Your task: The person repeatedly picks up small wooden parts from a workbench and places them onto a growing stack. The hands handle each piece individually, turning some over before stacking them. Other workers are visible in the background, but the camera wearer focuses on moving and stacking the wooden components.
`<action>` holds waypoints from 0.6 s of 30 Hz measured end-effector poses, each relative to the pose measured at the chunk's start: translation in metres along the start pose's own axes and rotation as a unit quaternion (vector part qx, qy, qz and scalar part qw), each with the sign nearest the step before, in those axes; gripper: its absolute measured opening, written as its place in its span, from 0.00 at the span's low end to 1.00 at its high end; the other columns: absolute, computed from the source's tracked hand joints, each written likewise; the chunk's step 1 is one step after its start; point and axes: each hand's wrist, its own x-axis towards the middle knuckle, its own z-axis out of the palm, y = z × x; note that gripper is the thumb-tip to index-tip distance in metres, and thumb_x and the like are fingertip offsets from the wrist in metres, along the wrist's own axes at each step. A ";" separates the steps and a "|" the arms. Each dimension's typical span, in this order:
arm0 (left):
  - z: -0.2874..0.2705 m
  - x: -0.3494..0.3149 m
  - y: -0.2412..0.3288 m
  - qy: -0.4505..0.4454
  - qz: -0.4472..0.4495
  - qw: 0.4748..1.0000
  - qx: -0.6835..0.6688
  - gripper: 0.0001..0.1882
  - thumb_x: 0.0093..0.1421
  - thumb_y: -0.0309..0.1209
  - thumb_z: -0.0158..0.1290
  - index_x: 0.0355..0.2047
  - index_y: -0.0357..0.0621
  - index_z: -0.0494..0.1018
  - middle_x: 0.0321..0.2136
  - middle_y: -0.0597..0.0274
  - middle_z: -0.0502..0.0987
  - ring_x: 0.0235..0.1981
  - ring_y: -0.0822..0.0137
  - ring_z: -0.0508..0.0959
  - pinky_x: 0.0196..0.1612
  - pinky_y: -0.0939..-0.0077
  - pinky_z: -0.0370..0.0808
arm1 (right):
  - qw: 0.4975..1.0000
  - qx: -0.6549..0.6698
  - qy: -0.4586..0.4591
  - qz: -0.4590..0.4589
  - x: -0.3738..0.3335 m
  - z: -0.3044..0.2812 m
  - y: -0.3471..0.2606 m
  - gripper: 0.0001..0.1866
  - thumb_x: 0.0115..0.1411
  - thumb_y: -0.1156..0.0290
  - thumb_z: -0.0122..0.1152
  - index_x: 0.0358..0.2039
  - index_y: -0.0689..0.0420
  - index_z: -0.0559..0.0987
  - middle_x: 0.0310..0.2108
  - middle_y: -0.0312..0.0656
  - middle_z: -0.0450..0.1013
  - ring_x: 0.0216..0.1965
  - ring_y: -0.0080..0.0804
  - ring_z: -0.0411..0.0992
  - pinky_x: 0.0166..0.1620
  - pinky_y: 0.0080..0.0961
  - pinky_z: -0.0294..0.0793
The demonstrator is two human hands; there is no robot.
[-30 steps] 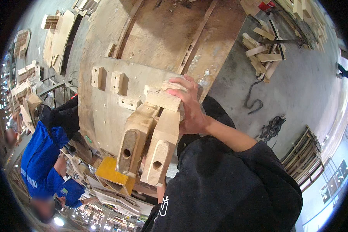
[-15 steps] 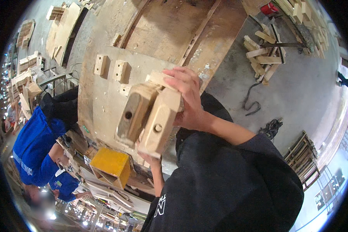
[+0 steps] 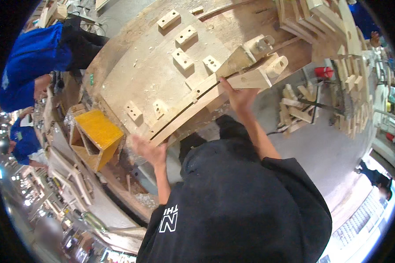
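Two long pale wooden rails lie side by side along the near edge of the workbench, a narrow dark gap between them. Their right ends carry thicker angled blocks with rounded tips and holes. My right hand grips the nearer rail toward that end, fingertips on its top edge and the palm below. At the opposite end my left hand, somewhat blurred, closes round the rail ends. Several small wooden blocks with drilled holes are scattered on the board beyond the rails.
A yellow-topped wooden box stands left of the bench. Stacked wooden frames rise at the far right, near a red bucket and a rack of timber pieces. A person in blue stands at the left.
The rails, earlier raised end-on toward me, have come down and turned lengthwise along the bench edge. My hands have spread apart toward their two ends. The view has swung round.
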 end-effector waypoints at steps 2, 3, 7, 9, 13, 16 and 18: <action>0.000 -0.029 -0.023 0.029 -0.135 0.979 -0.150 0.50 0.51 0.40 0.65 0.66 0.32 0.50 0.60 0.44 0.65 0.58 0.47 0.68 0.60 0.56 0.63 | 0.999 0.034 -0.026 0.023 0.003 -0.011 0.002 0.23 0.50 0.65 0.73 0.43 0.64 0.76 0.39 0.46 0.75 0.39 0.42 0.72 0.45 0.37 0.69; 0.006 -0.047 -0.038 0.010 -0.234 0.935 -0.267 0.45 0.53 0.37 0.64 0.65 0.32 0.53 0.56 0.43 0.70 0.55 0.49 0.72 0.57 0.60 0.68 | 0.997 0.052 -0.038 0.037 0.004 -0.018 0.001 0.22 0.52 0.65 0.71 0.42 0.64 0.76 0.39 0.45 0.75 0.38 0.41 0.73 0.45 0.36 0.70; 0.034 -0.070 -0.057 0.074 -0.209 0.947 -0.231 0.26 0.59 0.32 0.56 0.55 0.32 0.68 0.45 0.43 0.77 0.45 0.53 0.78 0.50 0.64 0.72 | 0.917 0.330 -0.084 0.207 -0.005 -0.043 0.008 0.28 0.61 0.51 0.54 0.53 0.61 0.70 0.52 0.48 0.68 0.53 0.42 0.65 0.56 0.43 0.62; 0.036 -0.083 -0.066 0.053 -0.219 0.944 -0.242 0.29 0.59 0.36 0.56 0.56 0.31 0.66 0.41 0.45 0.79 0.42 0.55 0.79 0.47 0.66 0.74 | 0.822 0.472 -0.081 0.307 0.005 -0.059 0.007 0.34 0.65 0.44 0.42 0.60 0.59 0.65 0.60 0.48 0.62 0.61 0.43 0.59 0.61 0.50 0.56; 0.014 -0.076 -0.067 0.005 -0.197 0.927 -0.319 0.36 0.60 0.47 0.56 0.59 0.32 0.64 0.38 0.49 0.80 0.39 0.62 0.80 0.43 0.67 0.75 | 0.613 0.647 -0.194 0.411 0.012 -0.094 0.013 0.40 0.65 0.37 0.34 0.65 0.56 0.60 0.67 0.46 0.56 0.68 0.46 0.51 0.64 0.64 0.48; -0.002 -0.078 -0.071 -0.071 -0.252 0.903 -0.340 0.39 0.62 0.54 0.52 0.60 0.32 0.63 0.38 0.52 0.80 0.38 0.65 0.79 0.43 0.69 0.75 | 0.507 0.603 -0.337 0.516 0.032 -0.127 0.011 0.51 0.58 0.28 0.40 0.68 0.59 0.53 0.68 0.54 0.50 0.69 0.52 0.47 0.64 0.67 0.47; -0.006 -0.082 -0.069 -0.085 -0.288 0.884 -0.357 0.40 0.66 0.57 0.43 0.61 0.30 0.63 0.44 0.50 0.79 0.44 0.64 0.78 0.50 0.70 0.72 | 0.428 0.600 -0.420 0.529 0.037 -0.143 0.018 0.56 0.55 0.26 0.44 0.69 0.60 0.49 0.65 0.64 0.52 0.64 0.58 0.56 0.58 0.64 0.62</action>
